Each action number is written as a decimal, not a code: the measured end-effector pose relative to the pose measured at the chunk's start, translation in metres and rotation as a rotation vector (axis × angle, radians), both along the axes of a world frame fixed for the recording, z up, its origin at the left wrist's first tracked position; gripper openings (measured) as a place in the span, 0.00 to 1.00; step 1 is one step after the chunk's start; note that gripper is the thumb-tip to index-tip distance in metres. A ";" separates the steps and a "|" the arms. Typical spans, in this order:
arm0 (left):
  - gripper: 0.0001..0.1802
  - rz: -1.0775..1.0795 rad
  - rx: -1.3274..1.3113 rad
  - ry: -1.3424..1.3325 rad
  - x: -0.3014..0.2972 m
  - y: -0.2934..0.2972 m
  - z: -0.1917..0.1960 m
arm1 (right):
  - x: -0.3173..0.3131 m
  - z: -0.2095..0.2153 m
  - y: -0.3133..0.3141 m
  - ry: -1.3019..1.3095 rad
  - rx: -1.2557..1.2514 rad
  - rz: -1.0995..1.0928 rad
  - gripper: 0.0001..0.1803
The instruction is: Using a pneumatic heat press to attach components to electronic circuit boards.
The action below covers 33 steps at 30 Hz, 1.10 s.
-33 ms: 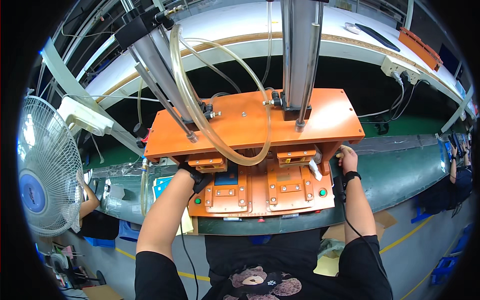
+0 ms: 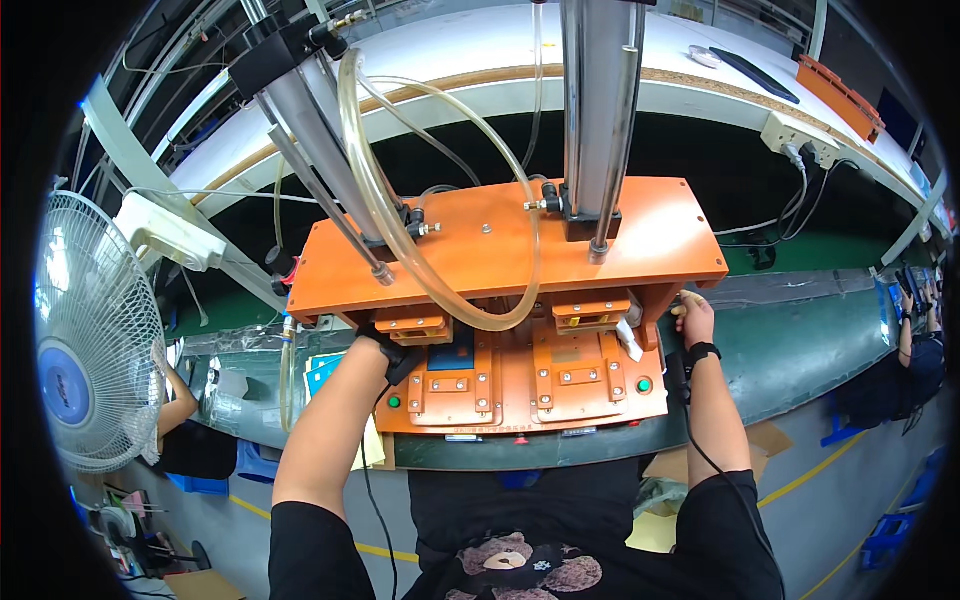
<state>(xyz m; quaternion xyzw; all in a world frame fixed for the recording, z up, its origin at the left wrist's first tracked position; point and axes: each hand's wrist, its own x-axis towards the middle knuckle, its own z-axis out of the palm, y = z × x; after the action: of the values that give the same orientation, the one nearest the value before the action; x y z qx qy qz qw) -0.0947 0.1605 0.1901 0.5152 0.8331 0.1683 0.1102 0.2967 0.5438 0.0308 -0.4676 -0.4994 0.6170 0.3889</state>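
An orange two-station press (image 2: 480,240) stands on a dark green work surface in front of me. My left hand is hidden behind the press's left side, beneath the top plate; only the forearm and a black wrist strap (image 2: 400,362) show. Beside the press's right upright, my right hand (image 2: 694,320) is closed with its fingers curled; what they grip, if anything, is hidden. A black band (image 2: 704,352) circles that wrist. On the left station a dark blue flat piece (image 2: 452,352) lies under the orange head. Crumpled white material (image 2: 630,342) hangs by the right head.
Two tall air cylinders (image 2: 592,120) rise from the press, with clear hoses (image 2: 365,180) looping down. A fan (image 2: 95,340) stands far left. Behind is a white shelf (image 2: 480,45) with a power strip (image 2: 800,140). Other people sit at both ends of the green surface (image 2: 790,345).
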 end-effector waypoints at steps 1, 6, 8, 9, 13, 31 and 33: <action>0.25 0.002 0.000 0.002 0.000 0.001 0.000 | 0.000 0.000 0.001 0.008 -0.010 -0.007 0.11; 0.25 -0.007 -0.001 0.035 0.012 -0.007 0.013 | 0.003 -0.002 0.002 0.087 -0.048 -0.016 0.10; 0.25 -0.028 0.006 0.096 0.028 -0.018 0.021 | 0.004 -0.002 0.002 0.113 -0.067 -0.029 0.09; 0.25 -0.023 0.022 0.062 0.038 -0.029 0.027 | 0.005 -0.003 0.002 0.135 -0.071 -0.012 0.09; 0.22 0.050 0.214 -0.246 0.082 -0.077 0.043 | 0.006 -0.003 0.004 0.168 -0.088 -0.001 0.10; 0.29 0.264 0.954 0.075 0.130 -0.114 -0.072 | 0.021 0.038 0.080 -0.861 0.639 -0.184 0.30; 0.31 0.288 0.950 0.048 0.131 -0.114 -0.072 | 0.031 0.049 0.092 -1.125 0.453 -0.220 0.37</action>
<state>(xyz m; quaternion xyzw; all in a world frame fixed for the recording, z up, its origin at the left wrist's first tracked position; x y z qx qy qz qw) 0.0361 0.0466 0.1182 0.3921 0.7291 0.5312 -0.1803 0.3280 0.6357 0.0802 -0.6761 -0.6955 0.1106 0.2168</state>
